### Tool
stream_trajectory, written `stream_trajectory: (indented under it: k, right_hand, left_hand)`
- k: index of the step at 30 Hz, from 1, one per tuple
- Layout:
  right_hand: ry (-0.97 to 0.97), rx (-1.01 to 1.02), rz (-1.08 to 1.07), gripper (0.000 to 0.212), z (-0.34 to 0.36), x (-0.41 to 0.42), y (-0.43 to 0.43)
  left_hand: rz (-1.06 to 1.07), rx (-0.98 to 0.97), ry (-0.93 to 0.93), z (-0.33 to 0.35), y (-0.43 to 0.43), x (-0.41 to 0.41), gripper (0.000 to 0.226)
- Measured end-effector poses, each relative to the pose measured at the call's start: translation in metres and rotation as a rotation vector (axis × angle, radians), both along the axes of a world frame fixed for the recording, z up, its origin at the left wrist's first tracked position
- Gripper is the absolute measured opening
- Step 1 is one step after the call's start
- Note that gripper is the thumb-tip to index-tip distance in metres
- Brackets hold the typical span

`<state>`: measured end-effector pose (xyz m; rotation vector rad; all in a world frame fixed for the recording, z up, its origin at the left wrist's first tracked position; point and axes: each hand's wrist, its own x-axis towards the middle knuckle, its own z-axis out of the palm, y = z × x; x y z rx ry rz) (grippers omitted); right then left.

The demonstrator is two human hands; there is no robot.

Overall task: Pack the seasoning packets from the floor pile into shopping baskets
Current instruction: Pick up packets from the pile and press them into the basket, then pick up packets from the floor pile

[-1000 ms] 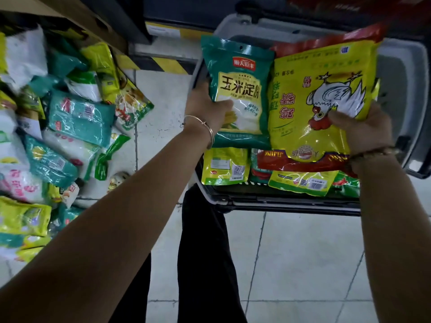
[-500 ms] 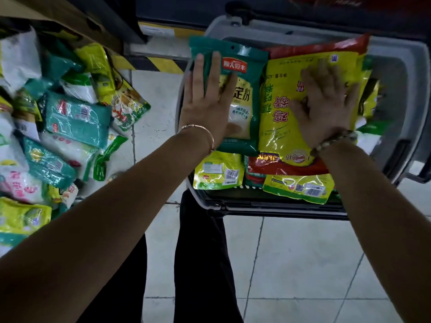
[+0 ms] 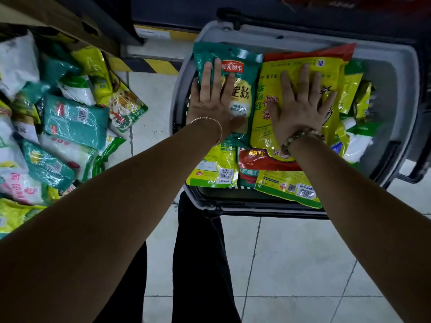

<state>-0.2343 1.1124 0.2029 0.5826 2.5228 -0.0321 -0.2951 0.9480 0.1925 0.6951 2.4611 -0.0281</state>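
Observation:
A grey shopping basket stands on the tiled floor ahead of me, filled with seasoning packets. My left hand lies flat, fingers straight, pressing on a green starch packet at the basket's left side. Flat on a large yellow packet with a red top edge lies my right hand, fingers spread. Under these, more yellow and red packets show at the basket's near edge. The floor pile of green, white and yellow packets lies to the left.
A cardboard box overhangs the pile at the top left. A black-and-yellow striped strip runs along the floor behind. The basket's dark handle hangs at its right side. My dark trouser legs stand on bare tiles below.
A second ago both hands gripped the green and yellow packets above the basket. They laid them down and now press on them with flat palms.

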Motion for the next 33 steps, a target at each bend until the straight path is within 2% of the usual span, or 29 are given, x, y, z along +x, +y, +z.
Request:
stream_trajectory:
  k: [8, 14, 18, 22, 24, 28, 33]
  right_hand:
    - [-0.052, 0.0, -0.007, 0.064, 0.001, -0.006, -0.001]
    - [0.006, -0.073, -0.146, 0.071, 0.012, -0.016, -0.01]
    - [0.179, -0.176, -0.255, 0.072, 0.034, -0.024, -0.045]
    - [0.386, -0.314, -0.133, 0.073, 0.057, -0.026, -0.11]
    - [0.447, -0.375, -0.059, 0.07, 0.062, -0.029, -0.151]
    - [0.413, -0.432, 0.126, 0.067, 0.055, -0.037, -0.241]
    - [0.179, -0.52, 0.223, 0.061, 0.035, -0.049, -0.347]
  left_hand:
    - [0.007, 0.051, -0.048, 0.005, -0.002, -0.005, 0.091]
    - [0.027, 0.221, -0.141, 0.031, -0.028, -0.011, 0.052]
    - [0.238, 0.427, -0.155, 0.053, -0.063, -0.007, 0.043]
    - [0.577, 0.504, -0.088, 0.062, -0.132, -0.012, 0.04]
    - [0.74, 0.509, -0.083, 0.061, -0.173, -0.012, 0.046]
    - [0.963, 0.505, -0.075, 0.058, -0.26, -0.002, 0.054]
    - [1.081, 0.421, -0.077, 0.056, -0.371, 0.014, 0.059]
